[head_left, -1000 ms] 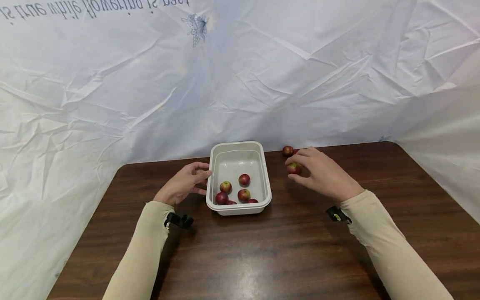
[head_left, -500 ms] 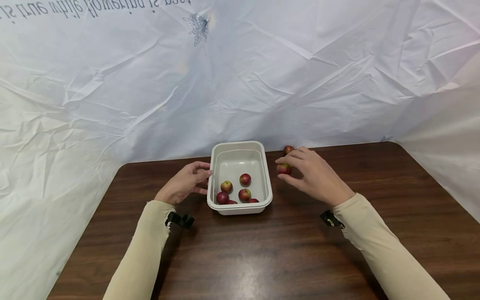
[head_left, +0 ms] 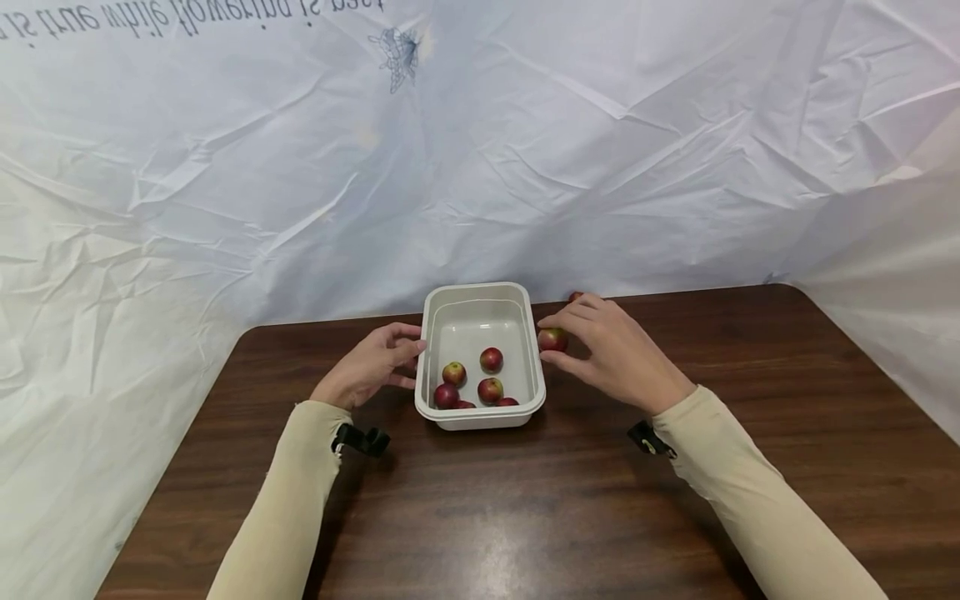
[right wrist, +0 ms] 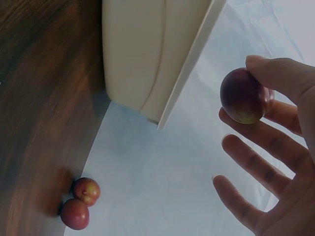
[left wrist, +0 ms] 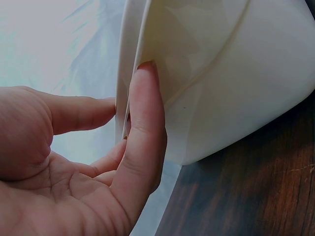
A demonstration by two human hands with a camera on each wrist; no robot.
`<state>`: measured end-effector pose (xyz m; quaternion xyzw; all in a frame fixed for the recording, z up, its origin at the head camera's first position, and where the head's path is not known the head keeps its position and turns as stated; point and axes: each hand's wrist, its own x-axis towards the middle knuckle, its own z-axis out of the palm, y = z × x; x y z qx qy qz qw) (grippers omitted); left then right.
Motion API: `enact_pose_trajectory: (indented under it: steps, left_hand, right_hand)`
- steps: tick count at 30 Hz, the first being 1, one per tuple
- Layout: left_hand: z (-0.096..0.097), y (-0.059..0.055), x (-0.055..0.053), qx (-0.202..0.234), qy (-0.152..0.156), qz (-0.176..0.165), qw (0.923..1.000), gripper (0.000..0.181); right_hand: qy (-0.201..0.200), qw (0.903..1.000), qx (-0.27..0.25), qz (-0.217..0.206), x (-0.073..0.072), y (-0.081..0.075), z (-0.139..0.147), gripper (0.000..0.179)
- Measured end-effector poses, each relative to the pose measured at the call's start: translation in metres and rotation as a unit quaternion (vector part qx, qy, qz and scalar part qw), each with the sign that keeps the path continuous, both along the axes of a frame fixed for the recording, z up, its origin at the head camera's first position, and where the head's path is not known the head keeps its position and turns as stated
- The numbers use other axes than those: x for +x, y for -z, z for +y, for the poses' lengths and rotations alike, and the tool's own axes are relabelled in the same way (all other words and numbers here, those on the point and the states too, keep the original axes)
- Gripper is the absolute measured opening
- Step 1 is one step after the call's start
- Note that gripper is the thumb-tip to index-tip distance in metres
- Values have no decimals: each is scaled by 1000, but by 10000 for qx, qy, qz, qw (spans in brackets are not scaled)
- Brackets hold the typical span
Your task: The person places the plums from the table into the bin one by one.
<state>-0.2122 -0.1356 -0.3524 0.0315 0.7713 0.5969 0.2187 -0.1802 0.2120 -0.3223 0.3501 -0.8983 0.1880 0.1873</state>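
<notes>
A pale rectangular plastic tub [head_left: 480, 414] stands on the brown table, several small red-and-green apples [head_left: 491, 389] lying inside toward its near end. At its left rim my left hand [head_left: 369, 364] pinches the edge, thumb on the rim and index finger [left wrist: 145, 113] against the outer wall. My right hand [head_left: 617, 350] grips one small apple [head_left: 552, 340] between thumb and fingers, just beside the tub's right rim. In the right wrist view this held apple [right wrist: 243, 96] is above the rim's level, and the other fingers are spread.
Two more apples [right wrist: 86, 191] sit together at the table's back edge; in the head view my right hand mostly hides them. White wrinkled fabric [head_left: 480, 167] hangs behind the wooden table [head_left: 510, 517] and along its sides.
My right hand has moved left with the apple, from near the apples at the back to beside the tub's right rim. The left hand stays on the left rim.
</notes>
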Motion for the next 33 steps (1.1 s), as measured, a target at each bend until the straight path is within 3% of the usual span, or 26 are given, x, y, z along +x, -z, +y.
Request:
enact_pose_trajectory:
  steps: [12, 24, 33]
  left_hand:
    - [-1, 0, -1, 40, 14, -8, 10000, 44]
    - [-1, 0, 0, 108, 33, 0, 9999, 47]
    - [-2, 1, 0, 153, 26, -14, 9999, 46]
  right_hand:
    - [13, 10000, -75, 28, -2, -2, -12, 36]
    - [136, 9998, -112, -113, 1, 15, -30, 34]
    - [-10, 9998, 3, -210, 4, 24, -37, 25]
